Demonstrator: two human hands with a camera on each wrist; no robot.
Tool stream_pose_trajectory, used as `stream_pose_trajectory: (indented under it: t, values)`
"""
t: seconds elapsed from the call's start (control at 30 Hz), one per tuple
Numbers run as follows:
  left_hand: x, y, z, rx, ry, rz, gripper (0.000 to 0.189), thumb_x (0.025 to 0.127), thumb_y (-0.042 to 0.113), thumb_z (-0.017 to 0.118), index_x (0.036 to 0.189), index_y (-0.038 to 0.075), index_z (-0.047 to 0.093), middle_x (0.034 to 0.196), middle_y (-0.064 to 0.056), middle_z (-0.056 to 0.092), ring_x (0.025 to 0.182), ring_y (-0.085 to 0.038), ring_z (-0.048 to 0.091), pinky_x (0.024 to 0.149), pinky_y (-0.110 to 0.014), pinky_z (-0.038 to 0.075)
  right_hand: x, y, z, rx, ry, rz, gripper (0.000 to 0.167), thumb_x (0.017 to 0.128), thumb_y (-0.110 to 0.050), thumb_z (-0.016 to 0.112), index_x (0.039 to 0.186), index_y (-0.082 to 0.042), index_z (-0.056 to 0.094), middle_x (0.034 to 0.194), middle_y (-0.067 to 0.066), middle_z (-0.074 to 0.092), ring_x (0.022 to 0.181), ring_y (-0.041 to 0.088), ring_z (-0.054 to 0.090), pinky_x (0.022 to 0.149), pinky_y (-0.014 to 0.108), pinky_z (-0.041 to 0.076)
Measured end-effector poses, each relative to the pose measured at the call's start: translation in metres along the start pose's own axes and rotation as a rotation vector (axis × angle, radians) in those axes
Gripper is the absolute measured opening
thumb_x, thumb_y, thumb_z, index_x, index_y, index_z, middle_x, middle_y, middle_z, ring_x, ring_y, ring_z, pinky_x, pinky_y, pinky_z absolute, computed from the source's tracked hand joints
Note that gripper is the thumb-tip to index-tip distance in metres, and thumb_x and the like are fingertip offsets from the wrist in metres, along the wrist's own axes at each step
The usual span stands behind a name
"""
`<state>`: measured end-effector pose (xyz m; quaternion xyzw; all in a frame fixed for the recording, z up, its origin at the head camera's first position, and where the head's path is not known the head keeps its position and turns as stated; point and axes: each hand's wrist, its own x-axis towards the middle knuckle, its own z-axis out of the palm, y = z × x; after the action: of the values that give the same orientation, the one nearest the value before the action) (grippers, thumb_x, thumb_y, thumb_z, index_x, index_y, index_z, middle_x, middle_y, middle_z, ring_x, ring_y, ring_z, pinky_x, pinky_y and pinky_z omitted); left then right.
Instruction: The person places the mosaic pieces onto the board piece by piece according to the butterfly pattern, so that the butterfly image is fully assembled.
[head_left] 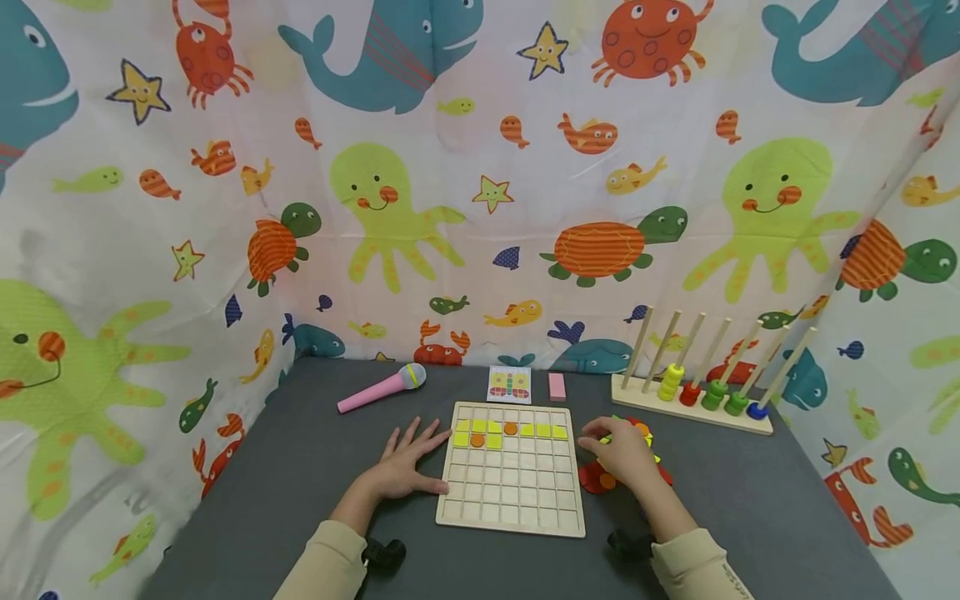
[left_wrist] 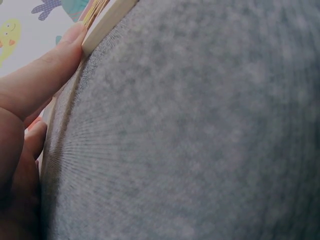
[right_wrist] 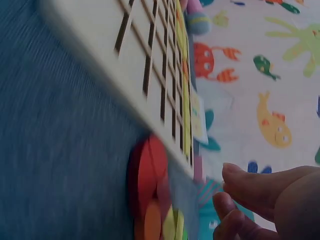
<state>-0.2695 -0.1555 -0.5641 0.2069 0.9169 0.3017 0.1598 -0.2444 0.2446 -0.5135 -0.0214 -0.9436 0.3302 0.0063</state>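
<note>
A wooden grid board (head_left: 510, 492) lies on the grey table. Yellow square tiles and orange round ones fill part of its upper two rows. My left hand (head_left: 405, 462) rests at the board's left side with fingers spread, the thumb (left_wrist: 50, 67) touching the frame's edge. To the right of the board, my right hand (head_left: 622, 450) hovers over a pile of loose pieces (head_left: 596, 477) in red, orange, yellow and green. In the right wrist view its thumb and fingers (right_wrist: 245, 182) are bent with a small gap, and no piece shows between them.
Behind the board lie a butterfly pattern card (head_left: 509, 385), a pink block (head_left: 557, 387) and a pink toy microphone (head_left: 382, 389). A wooden peg stand (head_left: 690, 406) with coloured rings stands at the back right. A sea-animal curtain (head_left: 465, 317) encloses the table's back and sides.
</note>
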Motion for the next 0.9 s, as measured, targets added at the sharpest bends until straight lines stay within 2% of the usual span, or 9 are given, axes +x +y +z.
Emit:
stream_pose_trajectory:
  t: [0.1, 0.17, 0.5, 0.7, 0.9]
  values:
    - [0.000, 0.000, -0.001, 0.005, 0.001, -0.006, 0.101, 0.077, 0.066, 0.076, 0.160, 0.034, 0.029, 0.171, 0.000, 0.013, 0.157, -0.035, -0.011, 0.119, -0.065, -0.014, -0.001, 0.012, -0.009, -0.022, 0.000, 0.019, 0.025, 0.090, -0.025, 0.077, 0.110, -0.009, 0.075, 0.102, 0.009, 0.073, 0.089, 0.025, 0.063, 0.075, 0.043, 0.056]
    - [-0.001, -0.001, -0.001, 0.005, 0.002, -0.008, 0.101, 0.077, 0.066, 0.077, 0.160, 0.034, 0.029, 0.171, 0.001, 0.013, 0.157, -0.036, -0.011, 0.118, -0.066, -0.014, -0.001, 0.020, -0.014, -0.023, -0.002, 0.032, 0.028, 0.090, -0.025, 0.077, 0.112, -0.007, 0.075, 0.100, 0.010, 0.073, 0.089, 0.026, 0.062, 0.073, 0.042, 0.055]
    - [0.002, -0.006, 0.003, 0.013, 0.000, -0.012, 0.102, 0.076, 0.068, 0.075, 0.160, 0.035, 0.028, 0.171, 0.002, 0.012, 0.157, -0.035, -0.010, 0.119, -0.066, -0.013, 0.002, 0.048, -0.023, -0.010, -0.052, 0.086, 0.034, 0.090, -0.025, 0.076, 0.116, -0.003, 0.072, 0.091, 0.009, 0.067, 0.070, 0.020, 0.056, 0.059, 0.030, 0.047]
    - [0.002, -0.003, 0.002, 0.006, 0.009, -0.001, 0.102, 0.076, 0.068, 0.075, 0.160, 0.035, 0.028, 0.171, 0.000, 0.013, 0.157, -0.036, -0.010, 0.119, -0.065, -0.014, 0.005, 0.056, -0.021, -0.057, -0.077, 0.093, 0.036, 0.090, -0.027, 0.076, 0.119, -0.004, 0.072, 0.080, 0.005, 0.060, 0.064, 0.020, 0.051, 0.055, 0.031, 0.039]
    - [0.001, -0.003, 0.002, 0.007, 0.014, 0.010, 0.104, 0.075, 0.068, 0.075, 0.161, 0.031, 0.029, 0.171, -0.004, 0.014, 0.156, -0.037, -0.010, 0.118, -0.065, -0.015, 0.005, 0.058, -0.019, -0.060, -0.072, 0.093, 0.034, 0.090, -0.027, 0.076, 0.116, -0.004, 0.073, 0.077, 0.004, 0.057, 0.063, 0.020, 0.050, 0.054, 0.031, 0.037]
